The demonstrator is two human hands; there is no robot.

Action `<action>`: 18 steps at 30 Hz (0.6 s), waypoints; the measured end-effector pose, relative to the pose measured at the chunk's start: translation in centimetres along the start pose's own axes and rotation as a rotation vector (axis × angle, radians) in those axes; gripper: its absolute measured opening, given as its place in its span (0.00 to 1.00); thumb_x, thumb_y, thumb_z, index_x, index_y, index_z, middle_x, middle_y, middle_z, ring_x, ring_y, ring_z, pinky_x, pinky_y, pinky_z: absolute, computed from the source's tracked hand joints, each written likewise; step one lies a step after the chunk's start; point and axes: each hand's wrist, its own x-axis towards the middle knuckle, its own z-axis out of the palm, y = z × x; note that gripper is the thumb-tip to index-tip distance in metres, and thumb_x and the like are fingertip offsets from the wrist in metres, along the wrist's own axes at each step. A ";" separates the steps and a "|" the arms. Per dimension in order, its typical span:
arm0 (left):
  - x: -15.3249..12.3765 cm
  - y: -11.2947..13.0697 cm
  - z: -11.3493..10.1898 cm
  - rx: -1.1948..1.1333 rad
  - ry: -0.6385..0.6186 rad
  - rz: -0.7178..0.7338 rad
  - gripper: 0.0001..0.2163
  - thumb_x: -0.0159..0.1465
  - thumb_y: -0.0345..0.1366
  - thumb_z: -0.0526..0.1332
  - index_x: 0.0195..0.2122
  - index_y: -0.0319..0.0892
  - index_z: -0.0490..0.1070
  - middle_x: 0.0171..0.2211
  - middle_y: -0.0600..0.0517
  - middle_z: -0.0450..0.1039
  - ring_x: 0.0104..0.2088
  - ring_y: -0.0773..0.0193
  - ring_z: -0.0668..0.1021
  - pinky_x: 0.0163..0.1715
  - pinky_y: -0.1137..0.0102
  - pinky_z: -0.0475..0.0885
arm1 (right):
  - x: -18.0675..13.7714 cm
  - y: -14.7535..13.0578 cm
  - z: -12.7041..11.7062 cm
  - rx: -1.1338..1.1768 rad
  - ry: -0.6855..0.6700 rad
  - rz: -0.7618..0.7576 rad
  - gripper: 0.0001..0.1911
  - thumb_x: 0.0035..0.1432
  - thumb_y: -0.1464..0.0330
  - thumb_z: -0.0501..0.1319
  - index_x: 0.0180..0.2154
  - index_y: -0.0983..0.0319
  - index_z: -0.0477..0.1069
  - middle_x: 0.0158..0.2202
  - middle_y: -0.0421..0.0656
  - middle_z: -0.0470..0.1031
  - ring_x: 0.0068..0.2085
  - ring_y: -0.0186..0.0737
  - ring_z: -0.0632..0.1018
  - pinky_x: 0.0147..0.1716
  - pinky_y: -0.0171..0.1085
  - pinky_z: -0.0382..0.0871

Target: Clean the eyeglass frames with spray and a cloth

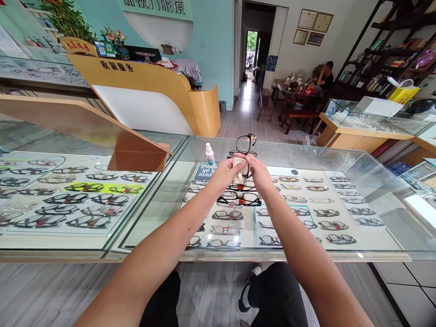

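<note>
Above the glass counter, both my hands meet at a pair of black-framed eyeglasses [244,144], one lens standing up beyond the fingertips. My left hand [225,173] is closed on a pale cloth [239,162] pressed near the frame. With bent fingers, my right hand [259,175] grips the eyeglasses; part of the frame is hidden behind the fingers. A small white bottle [210,155] stands just left of the hands. Below them is another dark pair of eyeglasses [239,198]; whether it lies on or under the glass I cannot tell.
Rows of eyeglasses [227,215] are displayed inside the glass counter [156,200]. On its left part stands a tilted wooden-backed panel [68,122]. Beyond are a cashier desk [200,109], a person [325,77] seated at a table, and another display case [368,125] at right.
</note>
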 end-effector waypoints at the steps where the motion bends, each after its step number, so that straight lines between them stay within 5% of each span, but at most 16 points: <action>1: 0.0 -0.1 -0.1 -0.002 -0.006 0.002 0.29 0.54 0.64 0.79 0.38 0.41 0.81 0.33 0.51 0.80 0.35 0.62 0.79 0.37 0.68 0.71 | 0.0 0.0 0.0 -0.003 0.000 -0.003 0.19 0.65 0.51 0.66 0.46 0.54 0.90 0.45 0.42 0.76 0.54 0.46 0.75 0.62 0.42 0.69; 8: 0.1 0.2 -0.6 -0.072 -0.096 -0.061 0.29 0.56 0.64 0.78 0.41 0.40 0.81 0.35 0.49 0.82 0.39 0.58 0.82 0.44 0.65 0.76 | 0.3 0.8 -0.5 0.100 0.018 0.039 0.20 0.66 0.50 0.66 0.49 0.54 0.89 0.51 0.42 0.83 0.54 0.47 0.79 0.56 0.42 0.74; 13: 0.0 1.1 -0.9 -0.083 -0.211 -0.093 0.29 0.52 0.54 0.84 0.45 0.39 0.81 0.39 0.48 0.83 0.38 0.60 0.81 0.41 0.67 0.74 | 0.4 0.4 -0.9 0.099 0.050 0.058 0.24 0.63 0.47 0.68 0.50 0.55 0.89 0.53 0.43 0.86 0.53 0.50 0.82 0.54 0.44 0.75; 18: -0.2 1.2 -0.5 0.010 -0.154 -0.047 0.30 0.51 0.48 0.84 0.50 0.40 0.80 0.41 0.49 0.82 0.38 0.62 0.79 0.38 0.69 0.72 | 0.2 0.3 -0.4 0.113 0.050 0.073 0.26 0.62 0.46 0.68 0.52 0.54 0.88 0.53 0.43 0.85 0.52 0.48 0.81 0.47 0.41 0.76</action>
